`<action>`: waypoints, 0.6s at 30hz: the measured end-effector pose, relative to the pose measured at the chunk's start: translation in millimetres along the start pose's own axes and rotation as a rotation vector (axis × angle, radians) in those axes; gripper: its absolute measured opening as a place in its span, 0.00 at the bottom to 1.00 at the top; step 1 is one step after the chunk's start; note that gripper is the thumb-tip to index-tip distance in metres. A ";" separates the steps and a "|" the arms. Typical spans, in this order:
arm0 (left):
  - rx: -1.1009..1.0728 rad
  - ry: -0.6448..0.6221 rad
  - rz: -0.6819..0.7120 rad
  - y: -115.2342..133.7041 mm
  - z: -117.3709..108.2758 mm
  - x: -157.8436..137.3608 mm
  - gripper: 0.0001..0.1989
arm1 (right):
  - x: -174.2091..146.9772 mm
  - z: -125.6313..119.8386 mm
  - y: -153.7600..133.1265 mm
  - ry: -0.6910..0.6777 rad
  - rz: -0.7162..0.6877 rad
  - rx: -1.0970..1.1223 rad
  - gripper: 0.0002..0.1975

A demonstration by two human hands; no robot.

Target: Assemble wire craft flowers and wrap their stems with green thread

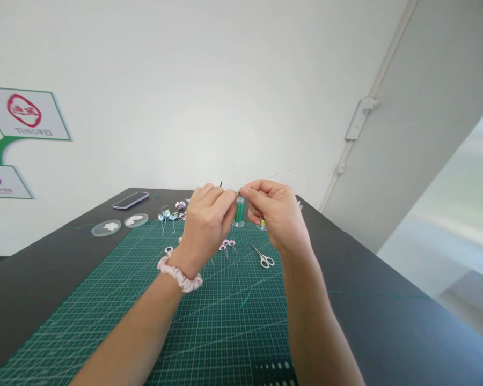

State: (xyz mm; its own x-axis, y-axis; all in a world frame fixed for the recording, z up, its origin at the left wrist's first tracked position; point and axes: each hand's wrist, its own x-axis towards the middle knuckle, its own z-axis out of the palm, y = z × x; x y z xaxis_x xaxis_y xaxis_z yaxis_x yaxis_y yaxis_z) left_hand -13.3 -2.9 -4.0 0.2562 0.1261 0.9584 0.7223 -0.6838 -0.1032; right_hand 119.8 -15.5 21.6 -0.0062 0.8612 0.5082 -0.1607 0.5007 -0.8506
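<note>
My left hand (210, 212), with a pink scrunchie (180, 274) on its wrist, is closed in a pinch above the green cutting mat (221, 327). A thin dark tip (221, 184) sticks up behind its knuckles. My right hand (276, 212) pinches at the same spot, thumb against forefinger, its fingertips almost meeting the left ones. A tiny green bit (238, 192) shows between them; its kind is too small to tell. Just behind the hands stands a clear tube with green contents (239, 212). Something yellow (262, 221) is partly covered by my right hand.
White-handled scissors (266, 261) and pink petal loops on wires (226, 245) lie on the mat, near green strips (247, 297). Further left are blue wired petals (167, 215), purple flowers (181, 205), two shallow dishes with white pieces (106, 228) and a phone (131, 200). A wall rises behind.
</note>
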 end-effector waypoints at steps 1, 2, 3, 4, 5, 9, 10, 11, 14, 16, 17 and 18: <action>0.015 0.001 0.011 -0.2 0.5 -0.2 0.13 | 0.3 0.3 0.2 0.006 0.002 0.008 0.08; 0.022 0.004 0.016 -0.1 0.9 -0.2 0.13 | 0.6 0.7 0.4 0.011 0.004 0.014 0.08; 0.020 0.007 0.014 0.4 1.2 -0.2 0.13 | 0.8 1.0 0.6 0.016 0.007 0.017 0.08; 0.007 0.011 0.002 1.1 1.3 -0.1 0.13 | 0.9 1.4 0.7 0.021 0.007 0.019 0.08; -0.021 0.016 -0.018 2.3 1.2 0.2 0.12 | 1.0 1.7 0.8 0.025 0.006 0.020 0.08; -0.314 -0.002 -0.242 7.5 -2.5 3.9 0.08 | 0.6 1.9 0.5 0.036 -0.022 0.015 0.08; -0.440 -0.033 -0.337 8.2 -4.0 5.2 0.07 | 0.4 1.6 0.1 0.039 -0.034 0.007 0.07; -0.585 -0.073 -0.435 8.3 -5.7 6.6 0.06 | 0.1 1.1 -0.4 0.039 -0.045 -0.005 0.07; -1.014 -0.177 -0.656 5.8 -10.0 9.9 0.11 | -1.1 -0.3 -2.3 0.016 -0.076 -0.047 0.07; -1.220 -0.250 -0.755 3.2 -11.9 11.3 0.12 | -2.0 -0.8 -3.3 -0.014 -0.092 -0.063 0.07; -1.298 -0.286 -0.793 2.0 -12.6 11.8 0.12 | -2.4 -0.9 -3.7 -0.026 -0.097 -0.066 0.07; -1.361 -0.321 -0.822 1.1 -13.1 12.2 0.11 | -2.8 -0.8 -4.0 -0.034 -0.101 -0.066 0.06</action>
State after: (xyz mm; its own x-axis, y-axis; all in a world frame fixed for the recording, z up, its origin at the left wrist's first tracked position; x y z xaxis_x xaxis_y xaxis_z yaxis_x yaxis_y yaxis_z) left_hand -17.8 -11.5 11.1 0.3512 0.7768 0.5227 -0.3037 -0.4336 0.8484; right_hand 121.3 -19.8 23.5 -0.0270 0.8034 0.5949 -0.0970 0.5902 -0.8014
